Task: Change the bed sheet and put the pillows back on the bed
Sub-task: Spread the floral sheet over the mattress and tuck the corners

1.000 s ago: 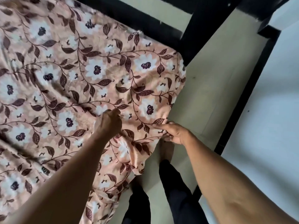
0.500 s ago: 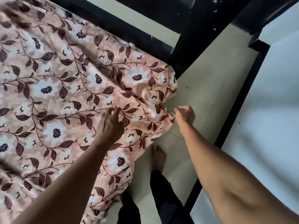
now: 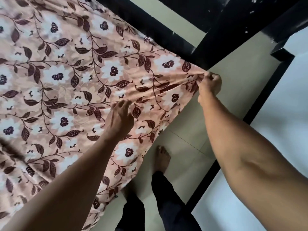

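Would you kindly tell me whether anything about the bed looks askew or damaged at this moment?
One corner of the floral sheet is not tucked: the right hand pinches it out past the bed's edge, with creases fanning toward the left hand resting on it. The black frame shows white specks, like chipped paint, near the top right.

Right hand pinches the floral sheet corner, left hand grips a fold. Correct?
Half right. Head view: the right hand pinches the corner of the floral sheet, but the left hand grips no fold; it lies spread open on the sheet.
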Tool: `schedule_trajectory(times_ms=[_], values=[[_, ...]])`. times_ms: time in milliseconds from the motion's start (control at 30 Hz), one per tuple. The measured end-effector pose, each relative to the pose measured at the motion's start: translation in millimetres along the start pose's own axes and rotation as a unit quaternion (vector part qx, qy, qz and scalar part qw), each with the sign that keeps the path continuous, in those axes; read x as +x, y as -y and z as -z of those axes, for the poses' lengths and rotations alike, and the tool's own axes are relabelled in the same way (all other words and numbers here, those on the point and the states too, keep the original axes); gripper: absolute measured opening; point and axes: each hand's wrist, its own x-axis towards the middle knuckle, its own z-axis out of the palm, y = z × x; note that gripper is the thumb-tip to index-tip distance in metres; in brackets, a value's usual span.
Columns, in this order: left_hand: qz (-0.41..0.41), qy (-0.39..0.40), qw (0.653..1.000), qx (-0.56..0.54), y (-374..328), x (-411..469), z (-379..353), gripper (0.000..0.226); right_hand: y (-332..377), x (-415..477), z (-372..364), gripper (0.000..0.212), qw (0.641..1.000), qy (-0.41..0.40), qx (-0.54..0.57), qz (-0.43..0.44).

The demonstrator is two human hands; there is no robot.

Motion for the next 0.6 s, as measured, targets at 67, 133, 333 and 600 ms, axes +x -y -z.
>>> schedule_trajectory(times_ms=[67,133,333,600], values=[[0.028,0.001,1.000,0.009,11,-10,-5,0.058,-4,-23,1,0.015,0.999,0.005,-0.031,0.020],[0.052,0.020,0.998,0.019,20,-25,-12,0.063,1,-82,7,0.043,0.994,0.091,-0.053,0.005],[0.081,0.116,0.990,0.023,36,-86,-12,0.064,-44,-198,27,0.077,0.936,0.204,-0.285,-0.009],[0.196,0.222,0.955,-0.033,54,-202,55,0.067,-59,-354,48,0.059,0.825,0.357,-0.438,0.000]])
